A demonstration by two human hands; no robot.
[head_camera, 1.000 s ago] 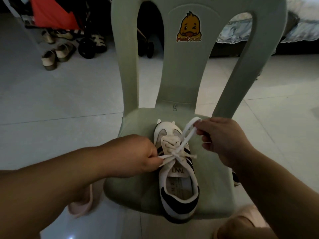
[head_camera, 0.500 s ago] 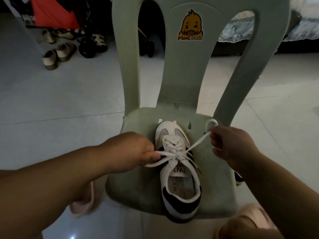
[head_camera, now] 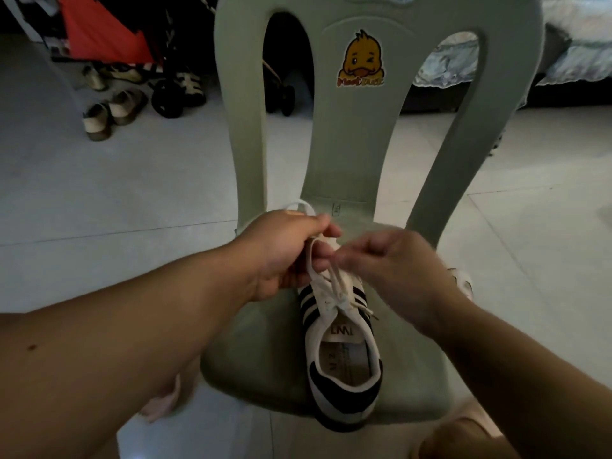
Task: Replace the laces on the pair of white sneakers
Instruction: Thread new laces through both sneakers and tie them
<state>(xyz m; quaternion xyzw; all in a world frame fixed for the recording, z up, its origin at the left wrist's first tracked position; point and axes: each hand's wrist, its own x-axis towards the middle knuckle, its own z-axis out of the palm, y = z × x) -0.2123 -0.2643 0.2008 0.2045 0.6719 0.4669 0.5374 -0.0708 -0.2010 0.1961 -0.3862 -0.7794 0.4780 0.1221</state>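
Head view looks down on a white sneaker with dark stripes, lying at the centre of the frame on the seat of a pale green plastic chair, heel toward the bottom edge. Both forearms reach in from the lower corners and meet just above the shoe's front. The left hand is turned thumb-side up, its fingers curled round a loop of the white lace; a bit of that loop sticks out above the knuckles. The right hand, slightly blurred, is bent at the wrist with its back upward and pinches the lace between thumb and forefinger, touching the left hand's fingertips. From the two hands the strands run down to a crossing over the tongue. A duck sticker sits on the chair back. Several shoes stand on the tiled floor at upper left.
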